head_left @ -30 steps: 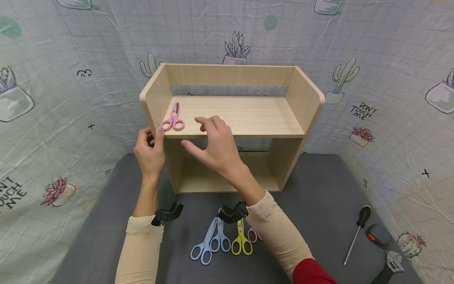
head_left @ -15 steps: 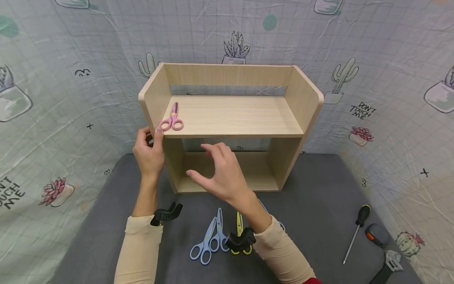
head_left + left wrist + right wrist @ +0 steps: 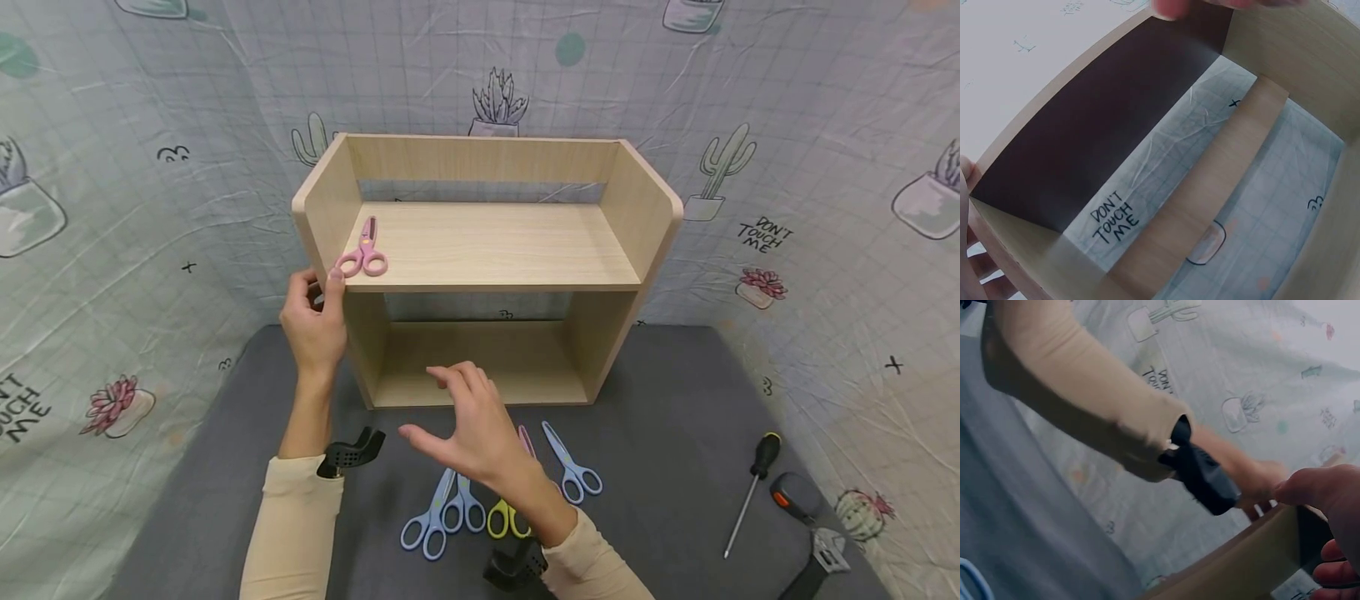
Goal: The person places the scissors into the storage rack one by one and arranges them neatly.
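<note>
My left hand [image 3: 315,329] grips the front edge of the left side panel of a two-tier wooden shelf [image 3: 495,250], thumb at the front. In the left wrist view, part of that hand shows at the left edge of the shelf [image 3: 1197,206]. Pink scissors [image 3: 367,250] lie on the upper board near its left end, blades pointing back. My right hand [image 3: 480,429] hovers in front of the lower tier, thumb and fingers spread, holding nothing. Below it on the table are blue scissors [image 3: 441,493], yellow scissors [image 3: 506,503] and pink scissors [image 3: 527,440], partly hidden by that hand and forearm.
Another pair of blue scissors [image 3: 566,461] lies right of the forearm. On the right of the grey table [image 3: 660,467] are a screwdriver [image 3: 767,454], a black rounded object with an orange button [image 3: 801,497] and an adjustable wrench [image 3: 827,550]. Patterned cloth [image 3: 585,92] surrounds the table.
My right hand has drawn back from above the upper board, down and toward me, uncovering the blue scissors on the right. My left hand and the pink scissors on the shelf stay put.
</note>
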Tool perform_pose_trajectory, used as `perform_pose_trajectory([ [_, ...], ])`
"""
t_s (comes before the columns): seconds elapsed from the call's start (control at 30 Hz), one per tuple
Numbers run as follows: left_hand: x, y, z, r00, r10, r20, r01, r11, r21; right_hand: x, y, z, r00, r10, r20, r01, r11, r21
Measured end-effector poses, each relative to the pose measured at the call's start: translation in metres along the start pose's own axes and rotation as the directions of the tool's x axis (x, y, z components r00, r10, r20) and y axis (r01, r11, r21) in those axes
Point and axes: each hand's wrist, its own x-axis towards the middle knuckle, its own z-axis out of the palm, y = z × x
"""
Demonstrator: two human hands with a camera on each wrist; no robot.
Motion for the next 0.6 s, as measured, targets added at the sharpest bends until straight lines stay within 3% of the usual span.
perform_pose_trajectory([
  [0.27, -0.008, 0.026, -0.002, 1.0, 0.001, -0.001, -0.001, 1.0, -0.012, -0.026, 0.006, 0.023, 0.996, 0.043, 0.072, -0.04, 0.999, -0.032],
  [0.43, -0.01, 0.033, -0.003, 1.0, 0.001, -0.002, -0.001, 1.0, -0.023, -0.042, 0.012, 0.037, 0.993, 0.013, 0.113, -0.006, 0.998, -0.062],
  [0.6, -0.011, 0.037, -0.004, 1.0, 0.011, 0.001, -0.011, 0.999, -0.042, -0.058, 0.019, 0.054, 0.994, -0.031, 0.103, 0.041, 0.994, -0.096],
])
